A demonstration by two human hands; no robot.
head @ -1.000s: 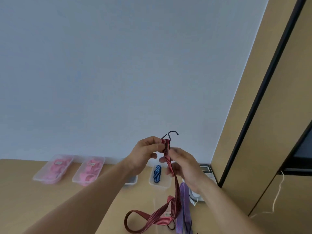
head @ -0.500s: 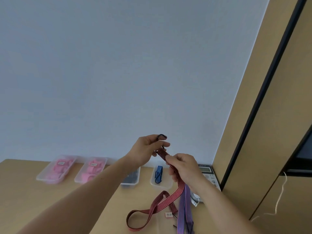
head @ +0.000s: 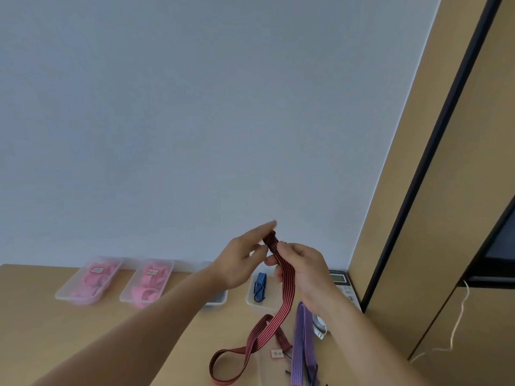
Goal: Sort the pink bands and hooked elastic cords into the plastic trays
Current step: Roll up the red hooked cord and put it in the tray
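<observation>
Red cord end pinched by left hand, gripped below by right hand, likely for folding to tray size; slack lying at table front edge.

- The black hook stood clear above the fingers a second ago; now only a dark bit of it shows at the cord's end, tucked against the left hand.
- The left hand's fingers, then curled over the cord's end, are now stretched out toward the far right, with the thumb against the end.
- The right hand has closed round the red striped cord just below its end.
- The cord hung almost straight down before; now it slants down and leftward.
- Its loop on the table has drawn narrower.
</observation>
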